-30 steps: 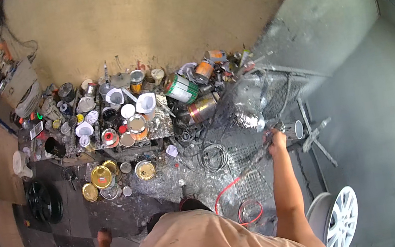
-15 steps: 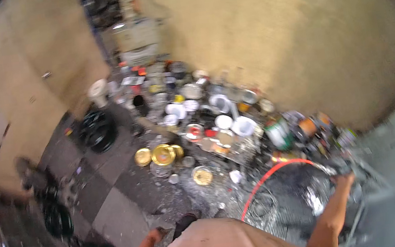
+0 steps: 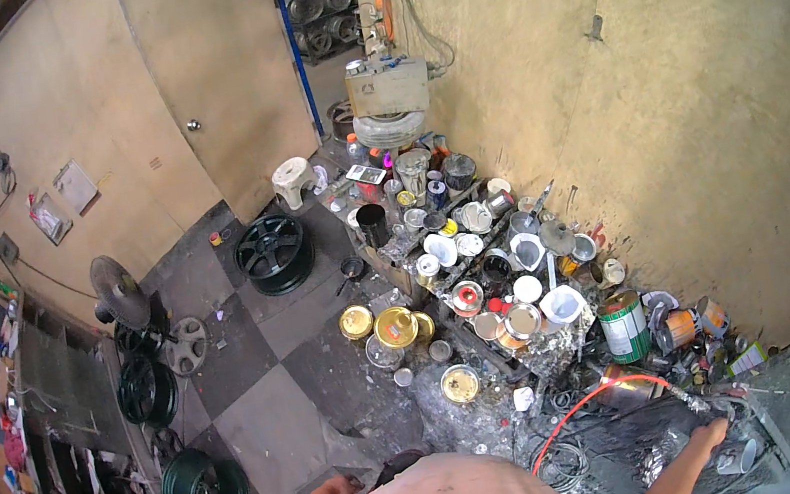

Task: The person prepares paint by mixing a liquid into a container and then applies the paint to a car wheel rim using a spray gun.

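Observation:
Low on the right, my right hand (image 3: 712, 433) is closed around what looks like a spray gun (image 3: 725, 411), largely hidden by the fingers. A red hose (image 3: 593, 395) arcs up to it and ends in a metal fitting. Close beneath that hand is a grey cup (image 3: 737, 457); whether it is joined to the gun I cannot tell. My left hand (image 3: 344, 486) hangs low beside my shirt, fingers loosely bent and partly hidden, with nothing visible in it. Ahead, gold-lidded cans (image 3: 394, 328) stand on the floor.
Paint cups and tubs (image 3: 562, 304) crowd a low stand by the wall. A green-and-white can (image 3: 625, 328) stands at its right end. Dark wheel rims (image 3: 273, 254), a white stool (image 3: 293, 181) and a fan (image 3: 119, 291) are on the left. Coiled cable (image 3: 558, 461) lies near my right arm.
My view has swung left and steadied, so the cans, stool and rims appear farther right. My right hand sits lower in view, still with the hose end at it.

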